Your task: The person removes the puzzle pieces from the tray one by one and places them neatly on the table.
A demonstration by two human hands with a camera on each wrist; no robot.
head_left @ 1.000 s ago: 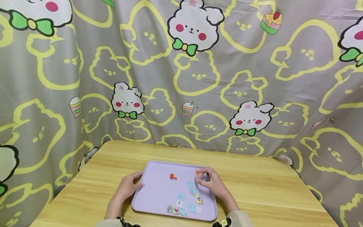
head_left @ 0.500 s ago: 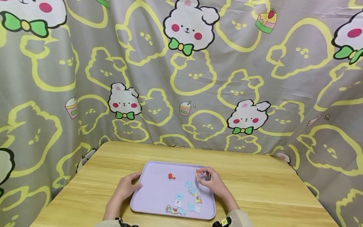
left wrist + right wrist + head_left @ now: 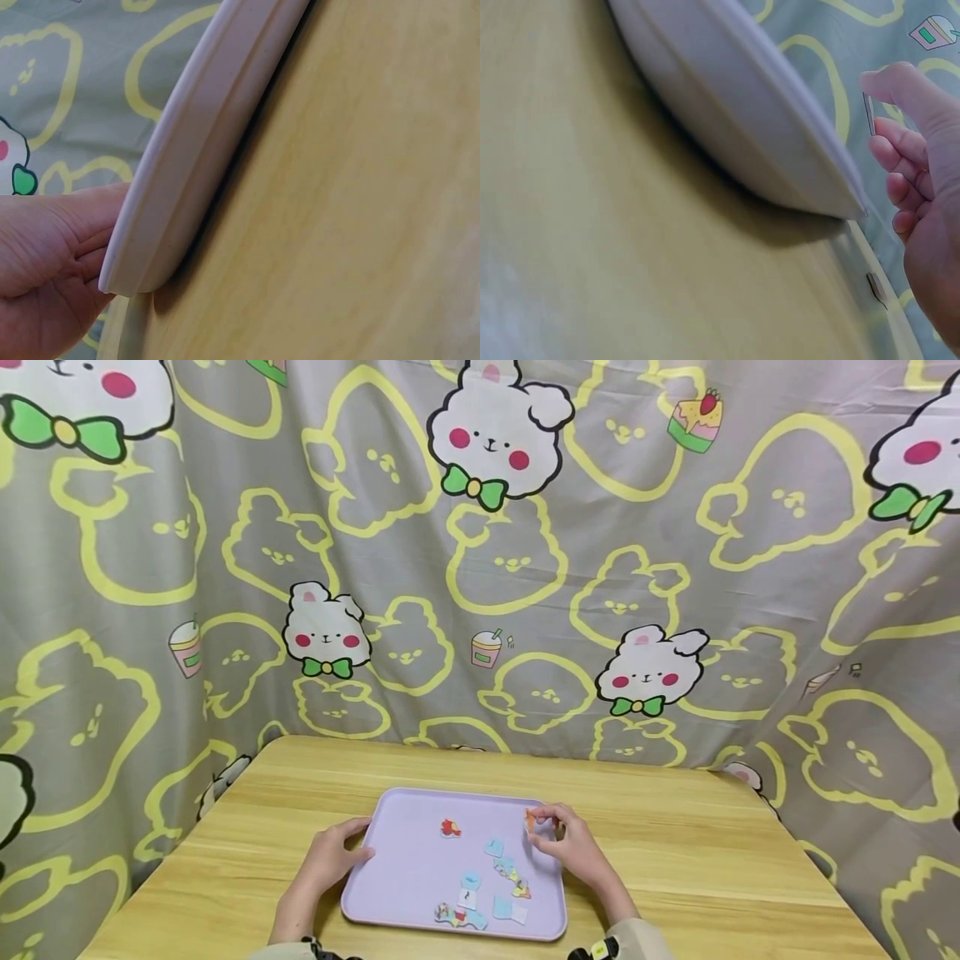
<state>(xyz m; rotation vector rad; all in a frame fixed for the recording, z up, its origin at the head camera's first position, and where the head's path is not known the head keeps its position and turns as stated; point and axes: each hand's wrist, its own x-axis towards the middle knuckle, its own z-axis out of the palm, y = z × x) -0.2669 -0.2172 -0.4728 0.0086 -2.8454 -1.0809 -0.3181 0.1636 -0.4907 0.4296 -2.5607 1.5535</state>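
Observation:
My left hand grips the left rim of a lilac tray, its thumb over the edge. In the left wrist view that hand lies against the tray's pale outer side. Above the tray's far right corner, my right hand pinches a small orange puzzle piece between thumb and fingers. The right wrist view shows the piece edge-on, thin and flat. A red puzzle piece lies alone toward the back of the tray.
Several light blue and patterned puzzle pieces lie on the tray's right half. A joined-looking patterned strip is near its front rim, beside a blue-and-white piece. The wooden table ends at a printed curtain.
My right hand has moved slightly to the right relative to the tray, with the orange puzzle piece in its pinch. The left hand stays at the tray's rim.

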